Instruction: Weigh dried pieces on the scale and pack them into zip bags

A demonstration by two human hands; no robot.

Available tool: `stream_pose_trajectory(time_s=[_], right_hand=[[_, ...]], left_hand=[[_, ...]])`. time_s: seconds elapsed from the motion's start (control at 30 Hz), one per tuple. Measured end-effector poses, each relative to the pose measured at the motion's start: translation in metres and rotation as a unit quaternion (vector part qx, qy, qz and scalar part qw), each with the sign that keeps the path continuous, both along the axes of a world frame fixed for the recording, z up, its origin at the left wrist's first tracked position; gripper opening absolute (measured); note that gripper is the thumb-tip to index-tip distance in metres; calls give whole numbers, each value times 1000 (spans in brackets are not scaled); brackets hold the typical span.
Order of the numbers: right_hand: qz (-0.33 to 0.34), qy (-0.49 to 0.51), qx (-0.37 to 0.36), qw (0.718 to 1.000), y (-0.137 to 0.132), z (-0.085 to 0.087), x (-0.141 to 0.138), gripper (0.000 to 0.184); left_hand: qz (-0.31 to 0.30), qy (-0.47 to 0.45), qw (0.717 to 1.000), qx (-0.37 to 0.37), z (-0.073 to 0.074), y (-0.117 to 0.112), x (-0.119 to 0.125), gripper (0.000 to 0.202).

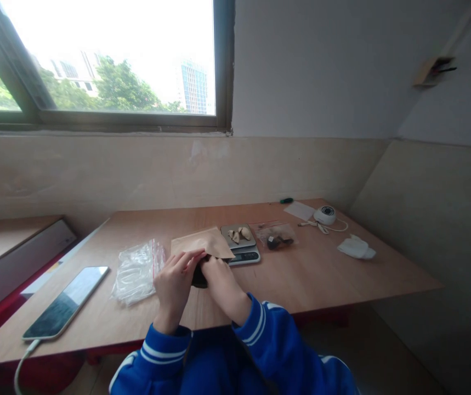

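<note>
A brown kraft paper bag (202,240) lies tilted over the table, its dark opening facing me. My left hand (175,277) grips the near edge of the bag, fingers closed on the paper. My right hand (219,280) reaches into the bag's mouth, so its fingers are hidden and I cannot see what they touch. Just beyond the bag stands a small digital kitchen scale (255,256), partly covered by the paper. Several pale, dried-looking pieces (240,235) rest on its metal plate.
A pile of clear zip bags (134,274) lies left, beside a charging phone (66,304). Right of the scale is a zip bag with dark pieces (279,236). Farther right are a white round device (327,215) with a cable, a crumpled white item (356,247) and a green-handled tool (287,201).
</note>
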State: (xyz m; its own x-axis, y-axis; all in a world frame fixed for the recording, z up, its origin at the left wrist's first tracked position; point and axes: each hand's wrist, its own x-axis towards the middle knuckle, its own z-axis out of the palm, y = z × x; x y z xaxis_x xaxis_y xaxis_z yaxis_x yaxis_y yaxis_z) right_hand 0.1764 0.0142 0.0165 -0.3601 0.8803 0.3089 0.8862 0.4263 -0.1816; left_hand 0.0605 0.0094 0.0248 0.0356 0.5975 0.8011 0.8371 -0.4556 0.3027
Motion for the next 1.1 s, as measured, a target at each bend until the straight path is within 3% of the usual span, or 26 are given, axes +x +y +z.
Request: stream_pose_trajectory(time_s=[0.2,0.37,0.47,0.57,0.7,0.77,0.8,0.87,0.97,1.1], right_hand=[[99,119,97,983,-27,9,25,27],[139,258,141,946,-29,3,42,21],[137,368,135,909,-33,6,47,16],[108,523,71,843,-35,7,54,10],[50,729,-17,683,-22,-9,75,15],[5,763,-15,646,-8,-24,90,18],[-19,764,-10,645,1,-32,98,21],[-56,740,-1,670,20,-47,110,26],[-83,663,23,744,51,-64,119,28],[-89,523,84,844,81,-75,125,19]], left_hand=[[-9,-49,998,-44,11,1,1,13],[11,-68,994,-81,18,6,1,10],[28,-77,994,-79,19,10,2,12],[38,-86,993,-64,18,14,1,15],[34,-88,995,7,8,20,-5,16],[21,-86,994,68,-1,22,-9,13],[10,-83,991,100,-7,24,-12,11],[-14,-73,986,147,-22,25,-15,12],[-40,-51,982,178,-46,26,-17,20],[-45,-34,981,185,-73,26,-20,25]])
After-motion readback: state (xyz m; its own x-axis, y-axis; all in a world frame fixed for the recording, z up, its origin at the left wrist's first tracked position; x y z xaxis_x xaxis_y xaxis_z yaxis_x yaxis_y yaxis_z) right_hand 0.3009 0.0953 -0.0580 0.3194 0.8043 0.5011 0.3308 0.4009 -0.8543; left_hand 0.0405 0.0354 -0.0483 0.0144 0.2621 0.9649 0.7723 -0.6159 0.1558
